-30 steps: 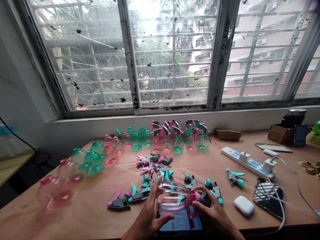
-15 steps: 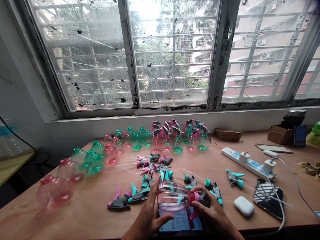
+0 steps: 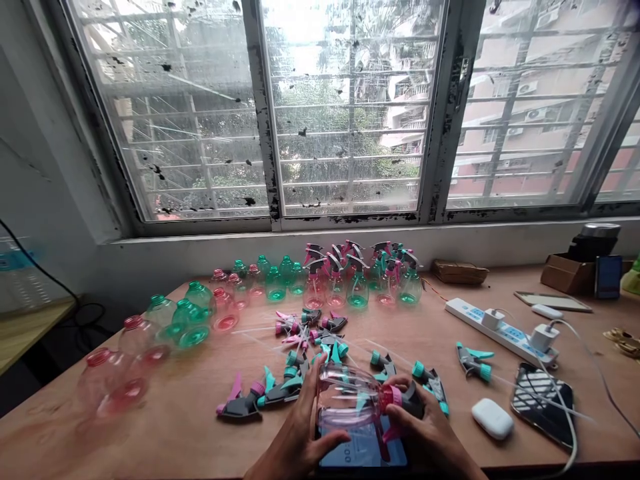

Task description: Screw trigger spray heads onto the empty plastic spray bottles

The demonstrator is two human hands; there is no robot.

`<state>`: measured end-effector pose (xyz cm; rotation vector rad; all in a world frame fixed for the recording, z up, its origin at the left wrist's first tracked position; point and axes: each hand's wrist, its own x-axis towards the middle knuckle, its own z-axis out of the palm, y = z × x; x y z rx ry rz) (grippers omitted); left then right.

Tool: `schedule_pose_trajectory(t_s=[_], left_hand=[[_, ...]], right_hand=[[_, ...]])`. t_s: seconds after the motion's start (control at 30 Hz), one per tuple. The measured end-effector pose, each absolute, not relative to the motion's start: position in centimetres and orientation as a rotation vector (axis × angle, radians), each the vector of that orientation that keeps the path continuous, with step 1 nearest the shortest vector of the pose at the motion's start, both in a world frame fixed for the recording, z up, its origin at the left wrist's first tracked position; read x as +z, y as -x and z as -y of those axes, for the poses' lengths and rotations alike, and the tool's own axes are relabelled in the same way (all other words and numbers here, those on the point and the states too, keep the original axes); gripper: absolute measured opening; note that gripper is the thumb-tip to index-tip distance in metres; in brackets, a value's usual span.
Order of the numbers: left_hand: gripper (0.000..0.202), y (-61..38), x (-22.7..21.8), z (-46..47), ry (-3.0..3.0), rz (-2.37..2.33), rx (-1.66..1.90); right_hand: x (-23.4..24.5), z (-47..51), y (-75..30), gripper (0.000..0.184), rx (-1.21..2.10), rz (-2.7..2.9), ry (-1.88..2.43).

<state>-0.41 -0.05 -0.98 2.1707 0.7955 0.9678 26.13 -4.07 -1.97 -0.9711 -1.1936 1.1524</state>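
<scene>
A clear pink bottle (image 3: 347,399) lies sideways between my hands, its neck pointing right. My left hand (image 3: 305,423) cups its base end, fingers behind and thumb below. At the neck, my right hand (image 3: 425,420) grips a grey-and-pink trigger sprayer (image 3: 412,400), thumb by the pink collar. The sprayer's collar sits on the bottle's neck; whether it is tight I cannot tell. Under the bottle lies a phone (image 3: 357,450) with a lit screen. Loose teal-and-grey sprayers (image 3: 283,392) and a pink-and-grey sprayer (image 3: 243,403) lie left of my left hand.
Open pink and green bottles (image 3: 193,323) stand at left. Several bottles with sprayers fitted (image 3: 357,287) stand near the window. More loose sprayers (image 3: 300,330) lie mid-table. To the right are a power strip (image 3: 500,330), a white earbud case (image 3: 493,419) and a dark phone (image 3: 543,400) with a cable across it.
The view has shifted slightly. Both hands keep hold of the bottle and sprayer in nearly the same pose; the right fingers have moved only a little around the collar.
</scene>
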Motion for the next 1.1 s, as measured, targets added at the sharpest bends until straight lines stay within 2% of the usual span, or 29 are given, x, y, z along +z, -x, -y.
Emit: schedule_pose_trajectory(t_s=[0.23,0.43,0.77,0.97,1.1], left_hand=[[0.081,0.4,-1.6,-0.2,-2.168,-0.768,1.037],[0.11,0.4,-1.3,0.1,-2.18,-0.808,1.002],[0.084,0.3,-0.9,0.1,-2.215,-0.79,1.006],[0.11,0.7,-0.6,0.2,-2.009,-0.728,0.991],[0.101,0.9,-0.5,0.3,-1.964,-0.722,0.978]], right_hand=[[-1.7,4.2,-26.0,0.036,1.173,1.18,0.971],[-1.9,4.1,-26.2,0.034,1.177,1.194,0.954],[-1.8,4.2,-25.9,0.038,1.196,1.151,0.945],[-1.9,4.2,-26.0,0.041,1.171,1.106,0.925],[-1.9,4.2,-26.1,0.04,1.176,1.1,0.919]])
